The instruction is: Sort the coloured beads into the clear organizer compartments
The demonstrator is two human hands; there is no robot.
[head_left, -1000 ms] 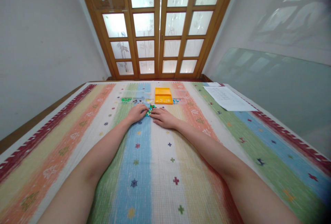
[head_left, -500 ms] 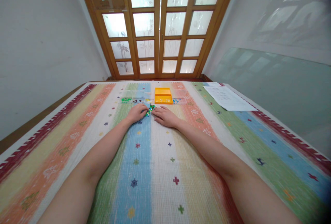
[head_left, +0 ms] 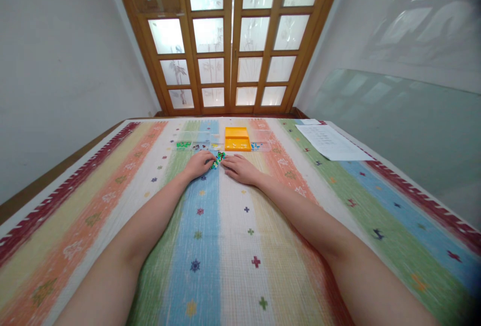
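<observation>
A small heap of tiny green, blue, white and red pieces (head_left: 220, 156) lies on the striped tablecloth between my two hands. My left hand (head_left: 200, 165) rests at the heap's left edge, fingers curled and drawn together at the tips; what they hold, if anything, is too small to make out. From the other side my right hand (head_left: 241, 169) lies low on the cloth, its fingers stretched out and slightly apart, with the fingertips at the heap's right edge. Just beyond the heap stands an open orange box (head_left: 237, 138) with a few small pale pieces in it.
Clear compartment trays flank the orange box: green pieces (head_left: 184, 145), dark pieces (head_left: 201, 146) and yellow pieces (head_left: 217, 146) on the left, blue pieces (head_left: 257, 146) on the right. Printed paper sheets (head_left: 332, 142) lie at the table's far right. A striped tablecloth (head_left: 233, 246) covers the table.
My right fingertips have shifted very slightly right, off the heap's edge. My left hand, the box and the trays keep their places.
</observation>
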